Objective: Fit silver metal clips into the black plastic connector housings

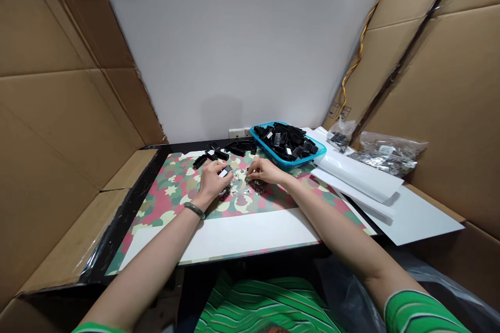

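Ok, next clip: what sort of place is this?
Probably a makeshift small-parts assembly bench, perhaps home piecework: a camouflage-patterned mat covers the desk, a blue plastic basket holds black plastic parts, and cardboard sheets line the walls.

You are at a makeshift small-parts workbench: cardboard sheets (66, 114) line both sides against a white wall (203, 36). A camouflage-patterned mat (175, 192) holds loose metal parts (236, 186), beside a blue tray (287, 165) of black plastic components (287, 143) and plastic bags (386, 156) of hardware.
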{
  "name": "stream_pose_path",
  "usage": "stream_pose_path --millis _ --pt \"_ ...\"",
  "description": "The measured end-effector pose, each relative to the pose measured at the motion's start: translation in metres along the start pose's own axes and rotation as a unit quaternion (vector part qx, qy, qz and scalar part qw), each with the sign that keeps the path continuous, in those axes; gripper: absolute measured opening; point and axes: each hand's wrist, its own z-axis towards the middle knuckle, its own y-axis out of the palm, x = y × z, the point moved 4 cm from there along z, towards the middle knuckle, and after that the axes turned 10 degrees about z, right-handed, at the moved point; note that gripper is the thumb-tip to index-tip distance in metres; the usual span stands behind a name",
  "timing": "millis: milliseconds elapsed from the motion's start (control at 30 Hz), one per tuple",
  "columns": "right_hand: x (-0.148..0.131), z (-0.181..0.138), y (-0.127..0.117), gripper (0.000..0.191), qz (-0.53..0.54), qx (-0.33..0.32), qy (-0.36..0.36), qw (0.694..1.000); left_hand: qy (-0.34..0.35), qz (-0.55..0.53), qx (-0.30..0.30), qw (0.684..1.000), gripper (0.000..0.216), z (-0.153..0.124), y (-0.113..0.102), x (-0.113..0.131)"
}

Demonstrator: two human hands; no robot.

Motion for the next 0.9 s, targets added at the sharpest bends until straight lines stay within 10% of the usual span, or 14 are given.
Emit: stream_pose_path --millis 500,900 --pt "-0.009 -0.006 0.0 0.039 0.37 0.075 0.091 0.921 -0.012 -0.079 -0.004 0.997 0.022 -0.002 0.001 0.004" --pt "-0.019 -0.001 0.012 0.037 0.334 0.136 -0.008 0.933 0.013 -0.189 -0.002 0.982 0.018 -0.005 -0.001 0.018"
